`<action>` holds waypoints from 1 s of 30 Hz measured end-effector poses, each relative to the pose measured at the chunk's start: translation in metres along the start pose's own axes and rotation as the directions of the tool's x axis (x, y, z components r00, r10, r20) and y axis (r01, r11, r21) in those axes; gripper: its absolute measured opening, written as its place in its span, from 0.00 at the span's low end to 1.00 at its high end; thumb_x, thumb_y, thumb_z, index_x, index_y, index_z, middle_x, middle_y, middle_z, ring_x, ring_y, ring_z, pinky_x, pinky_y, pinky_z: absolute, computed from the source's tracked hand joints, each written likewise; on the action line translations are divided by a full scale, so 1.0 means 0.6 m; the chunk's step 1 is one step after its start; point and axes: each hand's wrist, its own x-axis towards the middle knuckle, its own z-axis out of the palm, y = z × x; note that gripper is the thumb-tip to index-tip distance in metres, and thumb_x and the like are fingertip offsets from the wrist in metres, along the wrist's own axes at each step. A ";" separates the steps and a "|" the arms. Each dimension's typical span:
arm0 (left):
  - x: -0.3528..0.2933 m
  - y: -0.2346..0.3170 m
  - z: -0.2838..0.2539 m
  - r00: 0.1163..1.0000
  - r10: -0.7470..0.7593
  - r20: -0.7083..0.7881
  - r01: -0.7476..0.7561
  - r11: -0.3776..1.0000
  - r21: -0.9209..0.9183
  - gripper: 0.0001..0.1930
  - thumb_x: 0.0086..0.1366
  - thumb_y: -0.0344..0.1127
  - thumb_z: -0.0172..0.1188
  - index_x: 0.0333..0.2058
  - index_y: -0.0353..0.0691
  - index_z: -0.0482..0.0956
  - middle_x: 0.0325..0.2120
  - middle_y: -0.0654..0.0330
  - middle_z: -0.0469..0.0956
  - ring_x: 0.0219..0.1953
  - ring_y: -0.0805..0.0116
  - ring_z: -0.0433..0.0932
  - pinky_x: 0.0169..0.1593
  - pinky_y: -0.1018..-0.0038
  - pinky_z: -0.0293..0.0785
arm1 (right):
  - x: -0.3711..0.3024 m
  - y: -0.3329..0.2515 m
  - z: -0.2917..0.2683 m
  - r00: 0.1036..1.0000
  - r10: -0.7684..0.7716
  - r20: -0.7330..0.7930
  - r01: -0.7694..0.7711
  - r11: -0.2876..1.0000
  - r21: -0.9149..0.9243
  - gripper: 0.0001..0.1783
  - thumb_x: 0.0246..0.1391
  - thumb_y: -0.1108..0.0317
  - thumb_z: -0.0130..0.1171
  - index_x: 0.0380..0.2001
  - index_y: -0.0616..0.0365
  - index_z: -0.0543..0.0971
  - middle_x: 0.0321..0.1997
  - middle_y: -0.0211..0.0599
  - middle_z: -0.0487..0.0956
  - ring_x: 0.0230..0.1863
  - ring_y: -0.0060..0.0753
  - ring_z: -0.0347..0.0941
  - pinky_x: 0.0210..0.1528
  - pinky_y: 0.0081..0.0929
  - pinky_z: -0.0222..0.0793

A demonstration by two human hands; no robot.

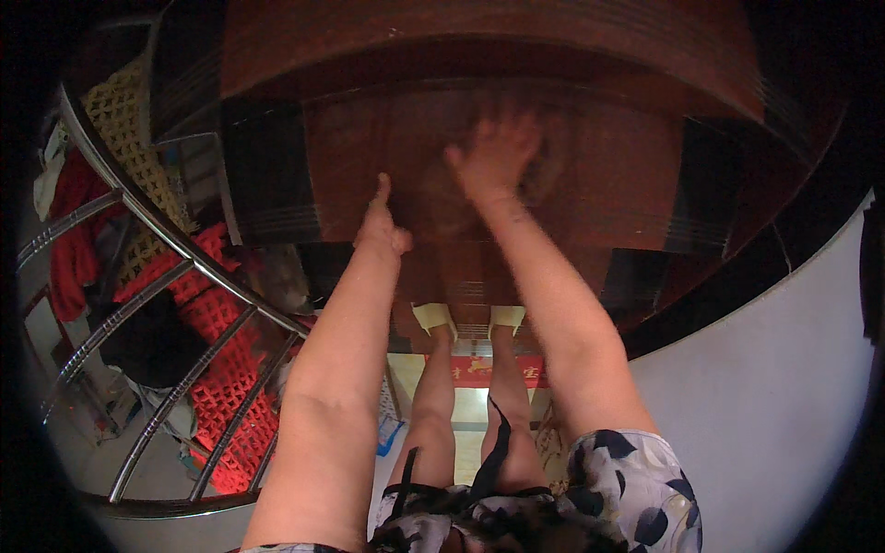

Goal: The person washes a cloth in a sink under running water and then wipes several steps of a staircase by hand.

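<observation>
Over a reddish-brown stair tread (387, 129) with dark end panels, my right hand (498, 152) reaches forward, palm down. Its fingers are spread and somewhat blurred; no object shows in it. My left hand (380, 221) is held near the tread's front edge, left of the right hand. It appears edge-on, one digit stretched out and another bent at its side. Nothing is visible in this hand, though part of it is hidden by the angle. Whether it touches the wood I cannot tell.
A higher step (498, 28) rises ahead. A curved metal railing (198, 253) runs along the left, with red openwork material (235, 405) and a yellowish openwork panel (124, 115) beyond. At right is a pale wall (765, 369). My feet wear pale yellow shoes (431, 318); a red mat (498, 371) lies below.
</observation>
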 end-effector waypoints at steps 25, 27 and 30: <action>-0.012 0.004 0.009 0.971 -0.005 0.238 0.029 0.995 -0.097 0.44 0.53 0.69 0.47 0.61 0.46 0.50 0.62 0.62 0.49 0.65 0.59 0.43 0.61 0.52 0.23 | -0.201 0.575 -0.122 0.845 0.508 0.167 -0.525 0.847 0.081 0.27 0.38 0.69 0.54 0.48 0.58 0.69 0.52 0.45 0.68 0.52 0.49 0.64 0.54 0.32 0.61; -0.082 0.001 0.056 0.999 0.023 0.043 -0.023 1.000 0.013 0.45 0.52 0.70 0.47 0.61 0.46 0.50 0.62 0.63 0.49 0.65 0.59 0.43 0.61 0.52 0.23 | -0.208 0.604 -0.091 0.747 0.635 0.197 -0.659 0.666 0.349 0.28 0.38 0.66 0.56 0.48 0.57 0.69 0.51 0.47 0.68 0.52 0.50 0.64 0.53 0.35 0.61; -0.049 0.005 0.031 0.993 0.023 0.113 -0.023 1.000 -0.009 0.45 0.51 0.70 0.48 0.61 0.47 0.52 0.62 0.63 0.50 0.64 0.59 0.44 0.61 0.52 0.23 | -0.173 0.563 -0.060 0.749 0.662 0.000 -0.629 0.711 0.315 0.29 0.40 0.63 0.56 0.49 0.61 0.68 0.52 0.48 0.68 0.54 0.50 0.63 0.53 0.35 0.60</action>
